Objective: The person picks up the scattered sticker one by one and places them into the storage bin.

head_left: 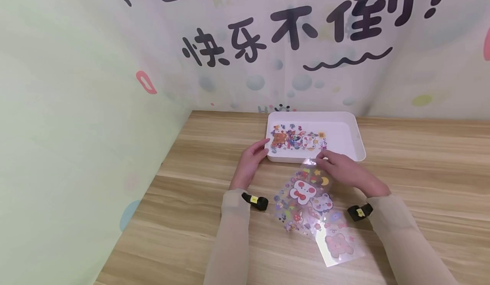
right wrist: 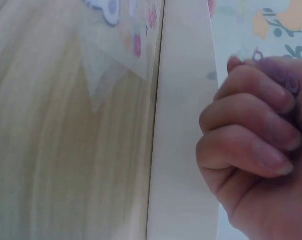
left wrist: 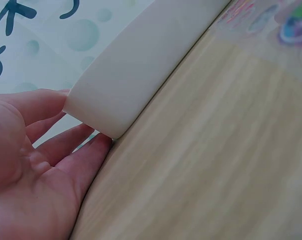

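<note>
A white rectangular tray (head_left: 361,149) stands toward the back of the table. Inside its left part lies a clear sticker sheet (head_left: 289,142) with bears and purple lettering. My left hand (head_left: 248,163) touches the tray's left end with fairly straight fingers, their tips against its wall (left wrist: 116,75). At the front rim, my right hand (head_left: 340,168) has its fingers curled and pinches the edge of the clear sheet; purple lettering (right wrist: 278,75) shows by the thumb. More clear sticker sheets (head_left: 302,191) overlap on the table between my forearms, with a rabbit and bears on them.
A wood-grain table (head_left: 183,212) spreads around the tray. Behind it hangs a pale printed cloth (head_left: 249,85) with black characters, and another pale wall (head_left: 76,127) runs along the left. The nearest sticker sheet (head_left: 338,246) reflects bright light.
</note>
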A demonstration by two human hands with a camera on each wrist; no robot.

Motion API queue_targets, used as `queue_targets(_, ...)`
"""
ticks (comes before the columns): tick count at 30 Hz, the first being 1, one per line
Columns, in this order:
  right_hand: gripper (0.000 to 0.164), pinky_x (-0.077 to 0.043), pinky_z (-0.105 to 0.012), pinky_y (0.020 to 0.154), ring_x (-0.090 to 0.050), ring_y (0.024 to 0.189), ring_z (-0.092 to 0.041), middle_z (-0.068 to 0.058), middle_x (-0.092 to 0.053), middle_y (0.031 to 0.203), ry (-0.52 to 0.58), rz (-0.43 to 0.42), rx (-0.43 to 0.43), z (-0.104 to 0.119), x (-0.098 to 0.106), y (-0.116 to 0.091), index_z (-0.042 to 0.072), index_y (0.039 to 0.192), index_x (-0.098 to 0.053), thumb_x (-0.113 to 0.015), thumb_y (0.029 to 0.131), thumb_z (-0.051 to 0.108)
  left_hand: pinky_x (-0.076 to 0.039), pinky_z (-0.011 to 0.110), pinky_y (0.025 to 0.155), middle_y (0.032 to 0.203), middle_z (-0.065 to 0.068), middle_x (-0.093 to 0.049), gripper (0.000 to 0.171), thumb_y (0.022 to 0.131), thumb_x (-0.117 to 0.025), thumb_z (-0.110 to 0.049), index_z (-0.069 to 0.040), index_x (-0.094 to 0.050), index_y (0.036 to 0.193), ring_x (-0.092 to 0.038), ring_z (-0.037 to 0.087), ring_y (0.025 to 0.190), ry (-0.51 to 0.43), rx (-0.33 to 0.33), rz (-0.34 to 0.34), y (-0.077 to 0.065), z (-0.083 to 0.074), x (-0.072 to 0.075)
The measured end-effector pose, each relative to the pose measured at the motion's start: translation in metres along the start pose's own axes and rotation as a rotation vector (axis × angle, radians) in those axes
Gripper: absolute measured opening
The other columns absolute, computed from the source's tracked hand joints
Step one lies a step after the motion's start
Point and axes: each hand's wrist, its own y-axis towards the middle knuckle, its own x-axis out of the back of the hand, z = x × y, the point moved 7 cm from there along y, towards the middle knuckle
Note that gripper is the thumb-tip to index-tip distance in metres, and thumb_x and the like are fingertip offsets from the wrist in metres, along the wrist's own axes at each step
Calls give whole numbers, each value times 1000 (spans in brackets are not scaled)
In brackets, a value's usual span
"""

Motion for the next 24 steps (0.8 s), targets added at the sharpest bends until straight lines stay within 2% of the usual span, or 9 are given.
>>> queue_targets(6,23,-34,-28,54,-41,62,-18,-2,-41,67,3,-50,-15,-2,6,2,10,95,-49,-37,96,30,-37,26,96,127,-7,-49,31,88,-57,-23,-28,-57,119,-44,8,117,2,-2,6,0,-1,1)
queue_targets(13,29,-37,-29,57,-45,68,-20,-5,-46,71,40,-74,-81,-7,9,0,9,102,-47,-32,97,34,-39,25,95,127,-9,-49,31,88,-57,-24,-29,-57,118,-47,8,113,4,8,5,-1,-2,0)
queue_targets(18,31,-37,-30,58,-45,66,-21,-5,-47,71,42,-99,-77,-9,12,-1,9,103,-46,-30,97,34,-38,25,96,130,-6,-47,34,89,-55,-21,-25,-55,123,-44,10,117,-14,29,10,-3,-6,-1)
queue_targets(24,31,-37,-31,59,-43,62,-20,-5,-46,68,60,-139,-62,-9,15,0,8,103,-46,-30,97,34,-38,25,96,129,-6,-47,33,90,-54,-18,-27,-56,121,-43,10,118,4,19,1,-4,-7,0)
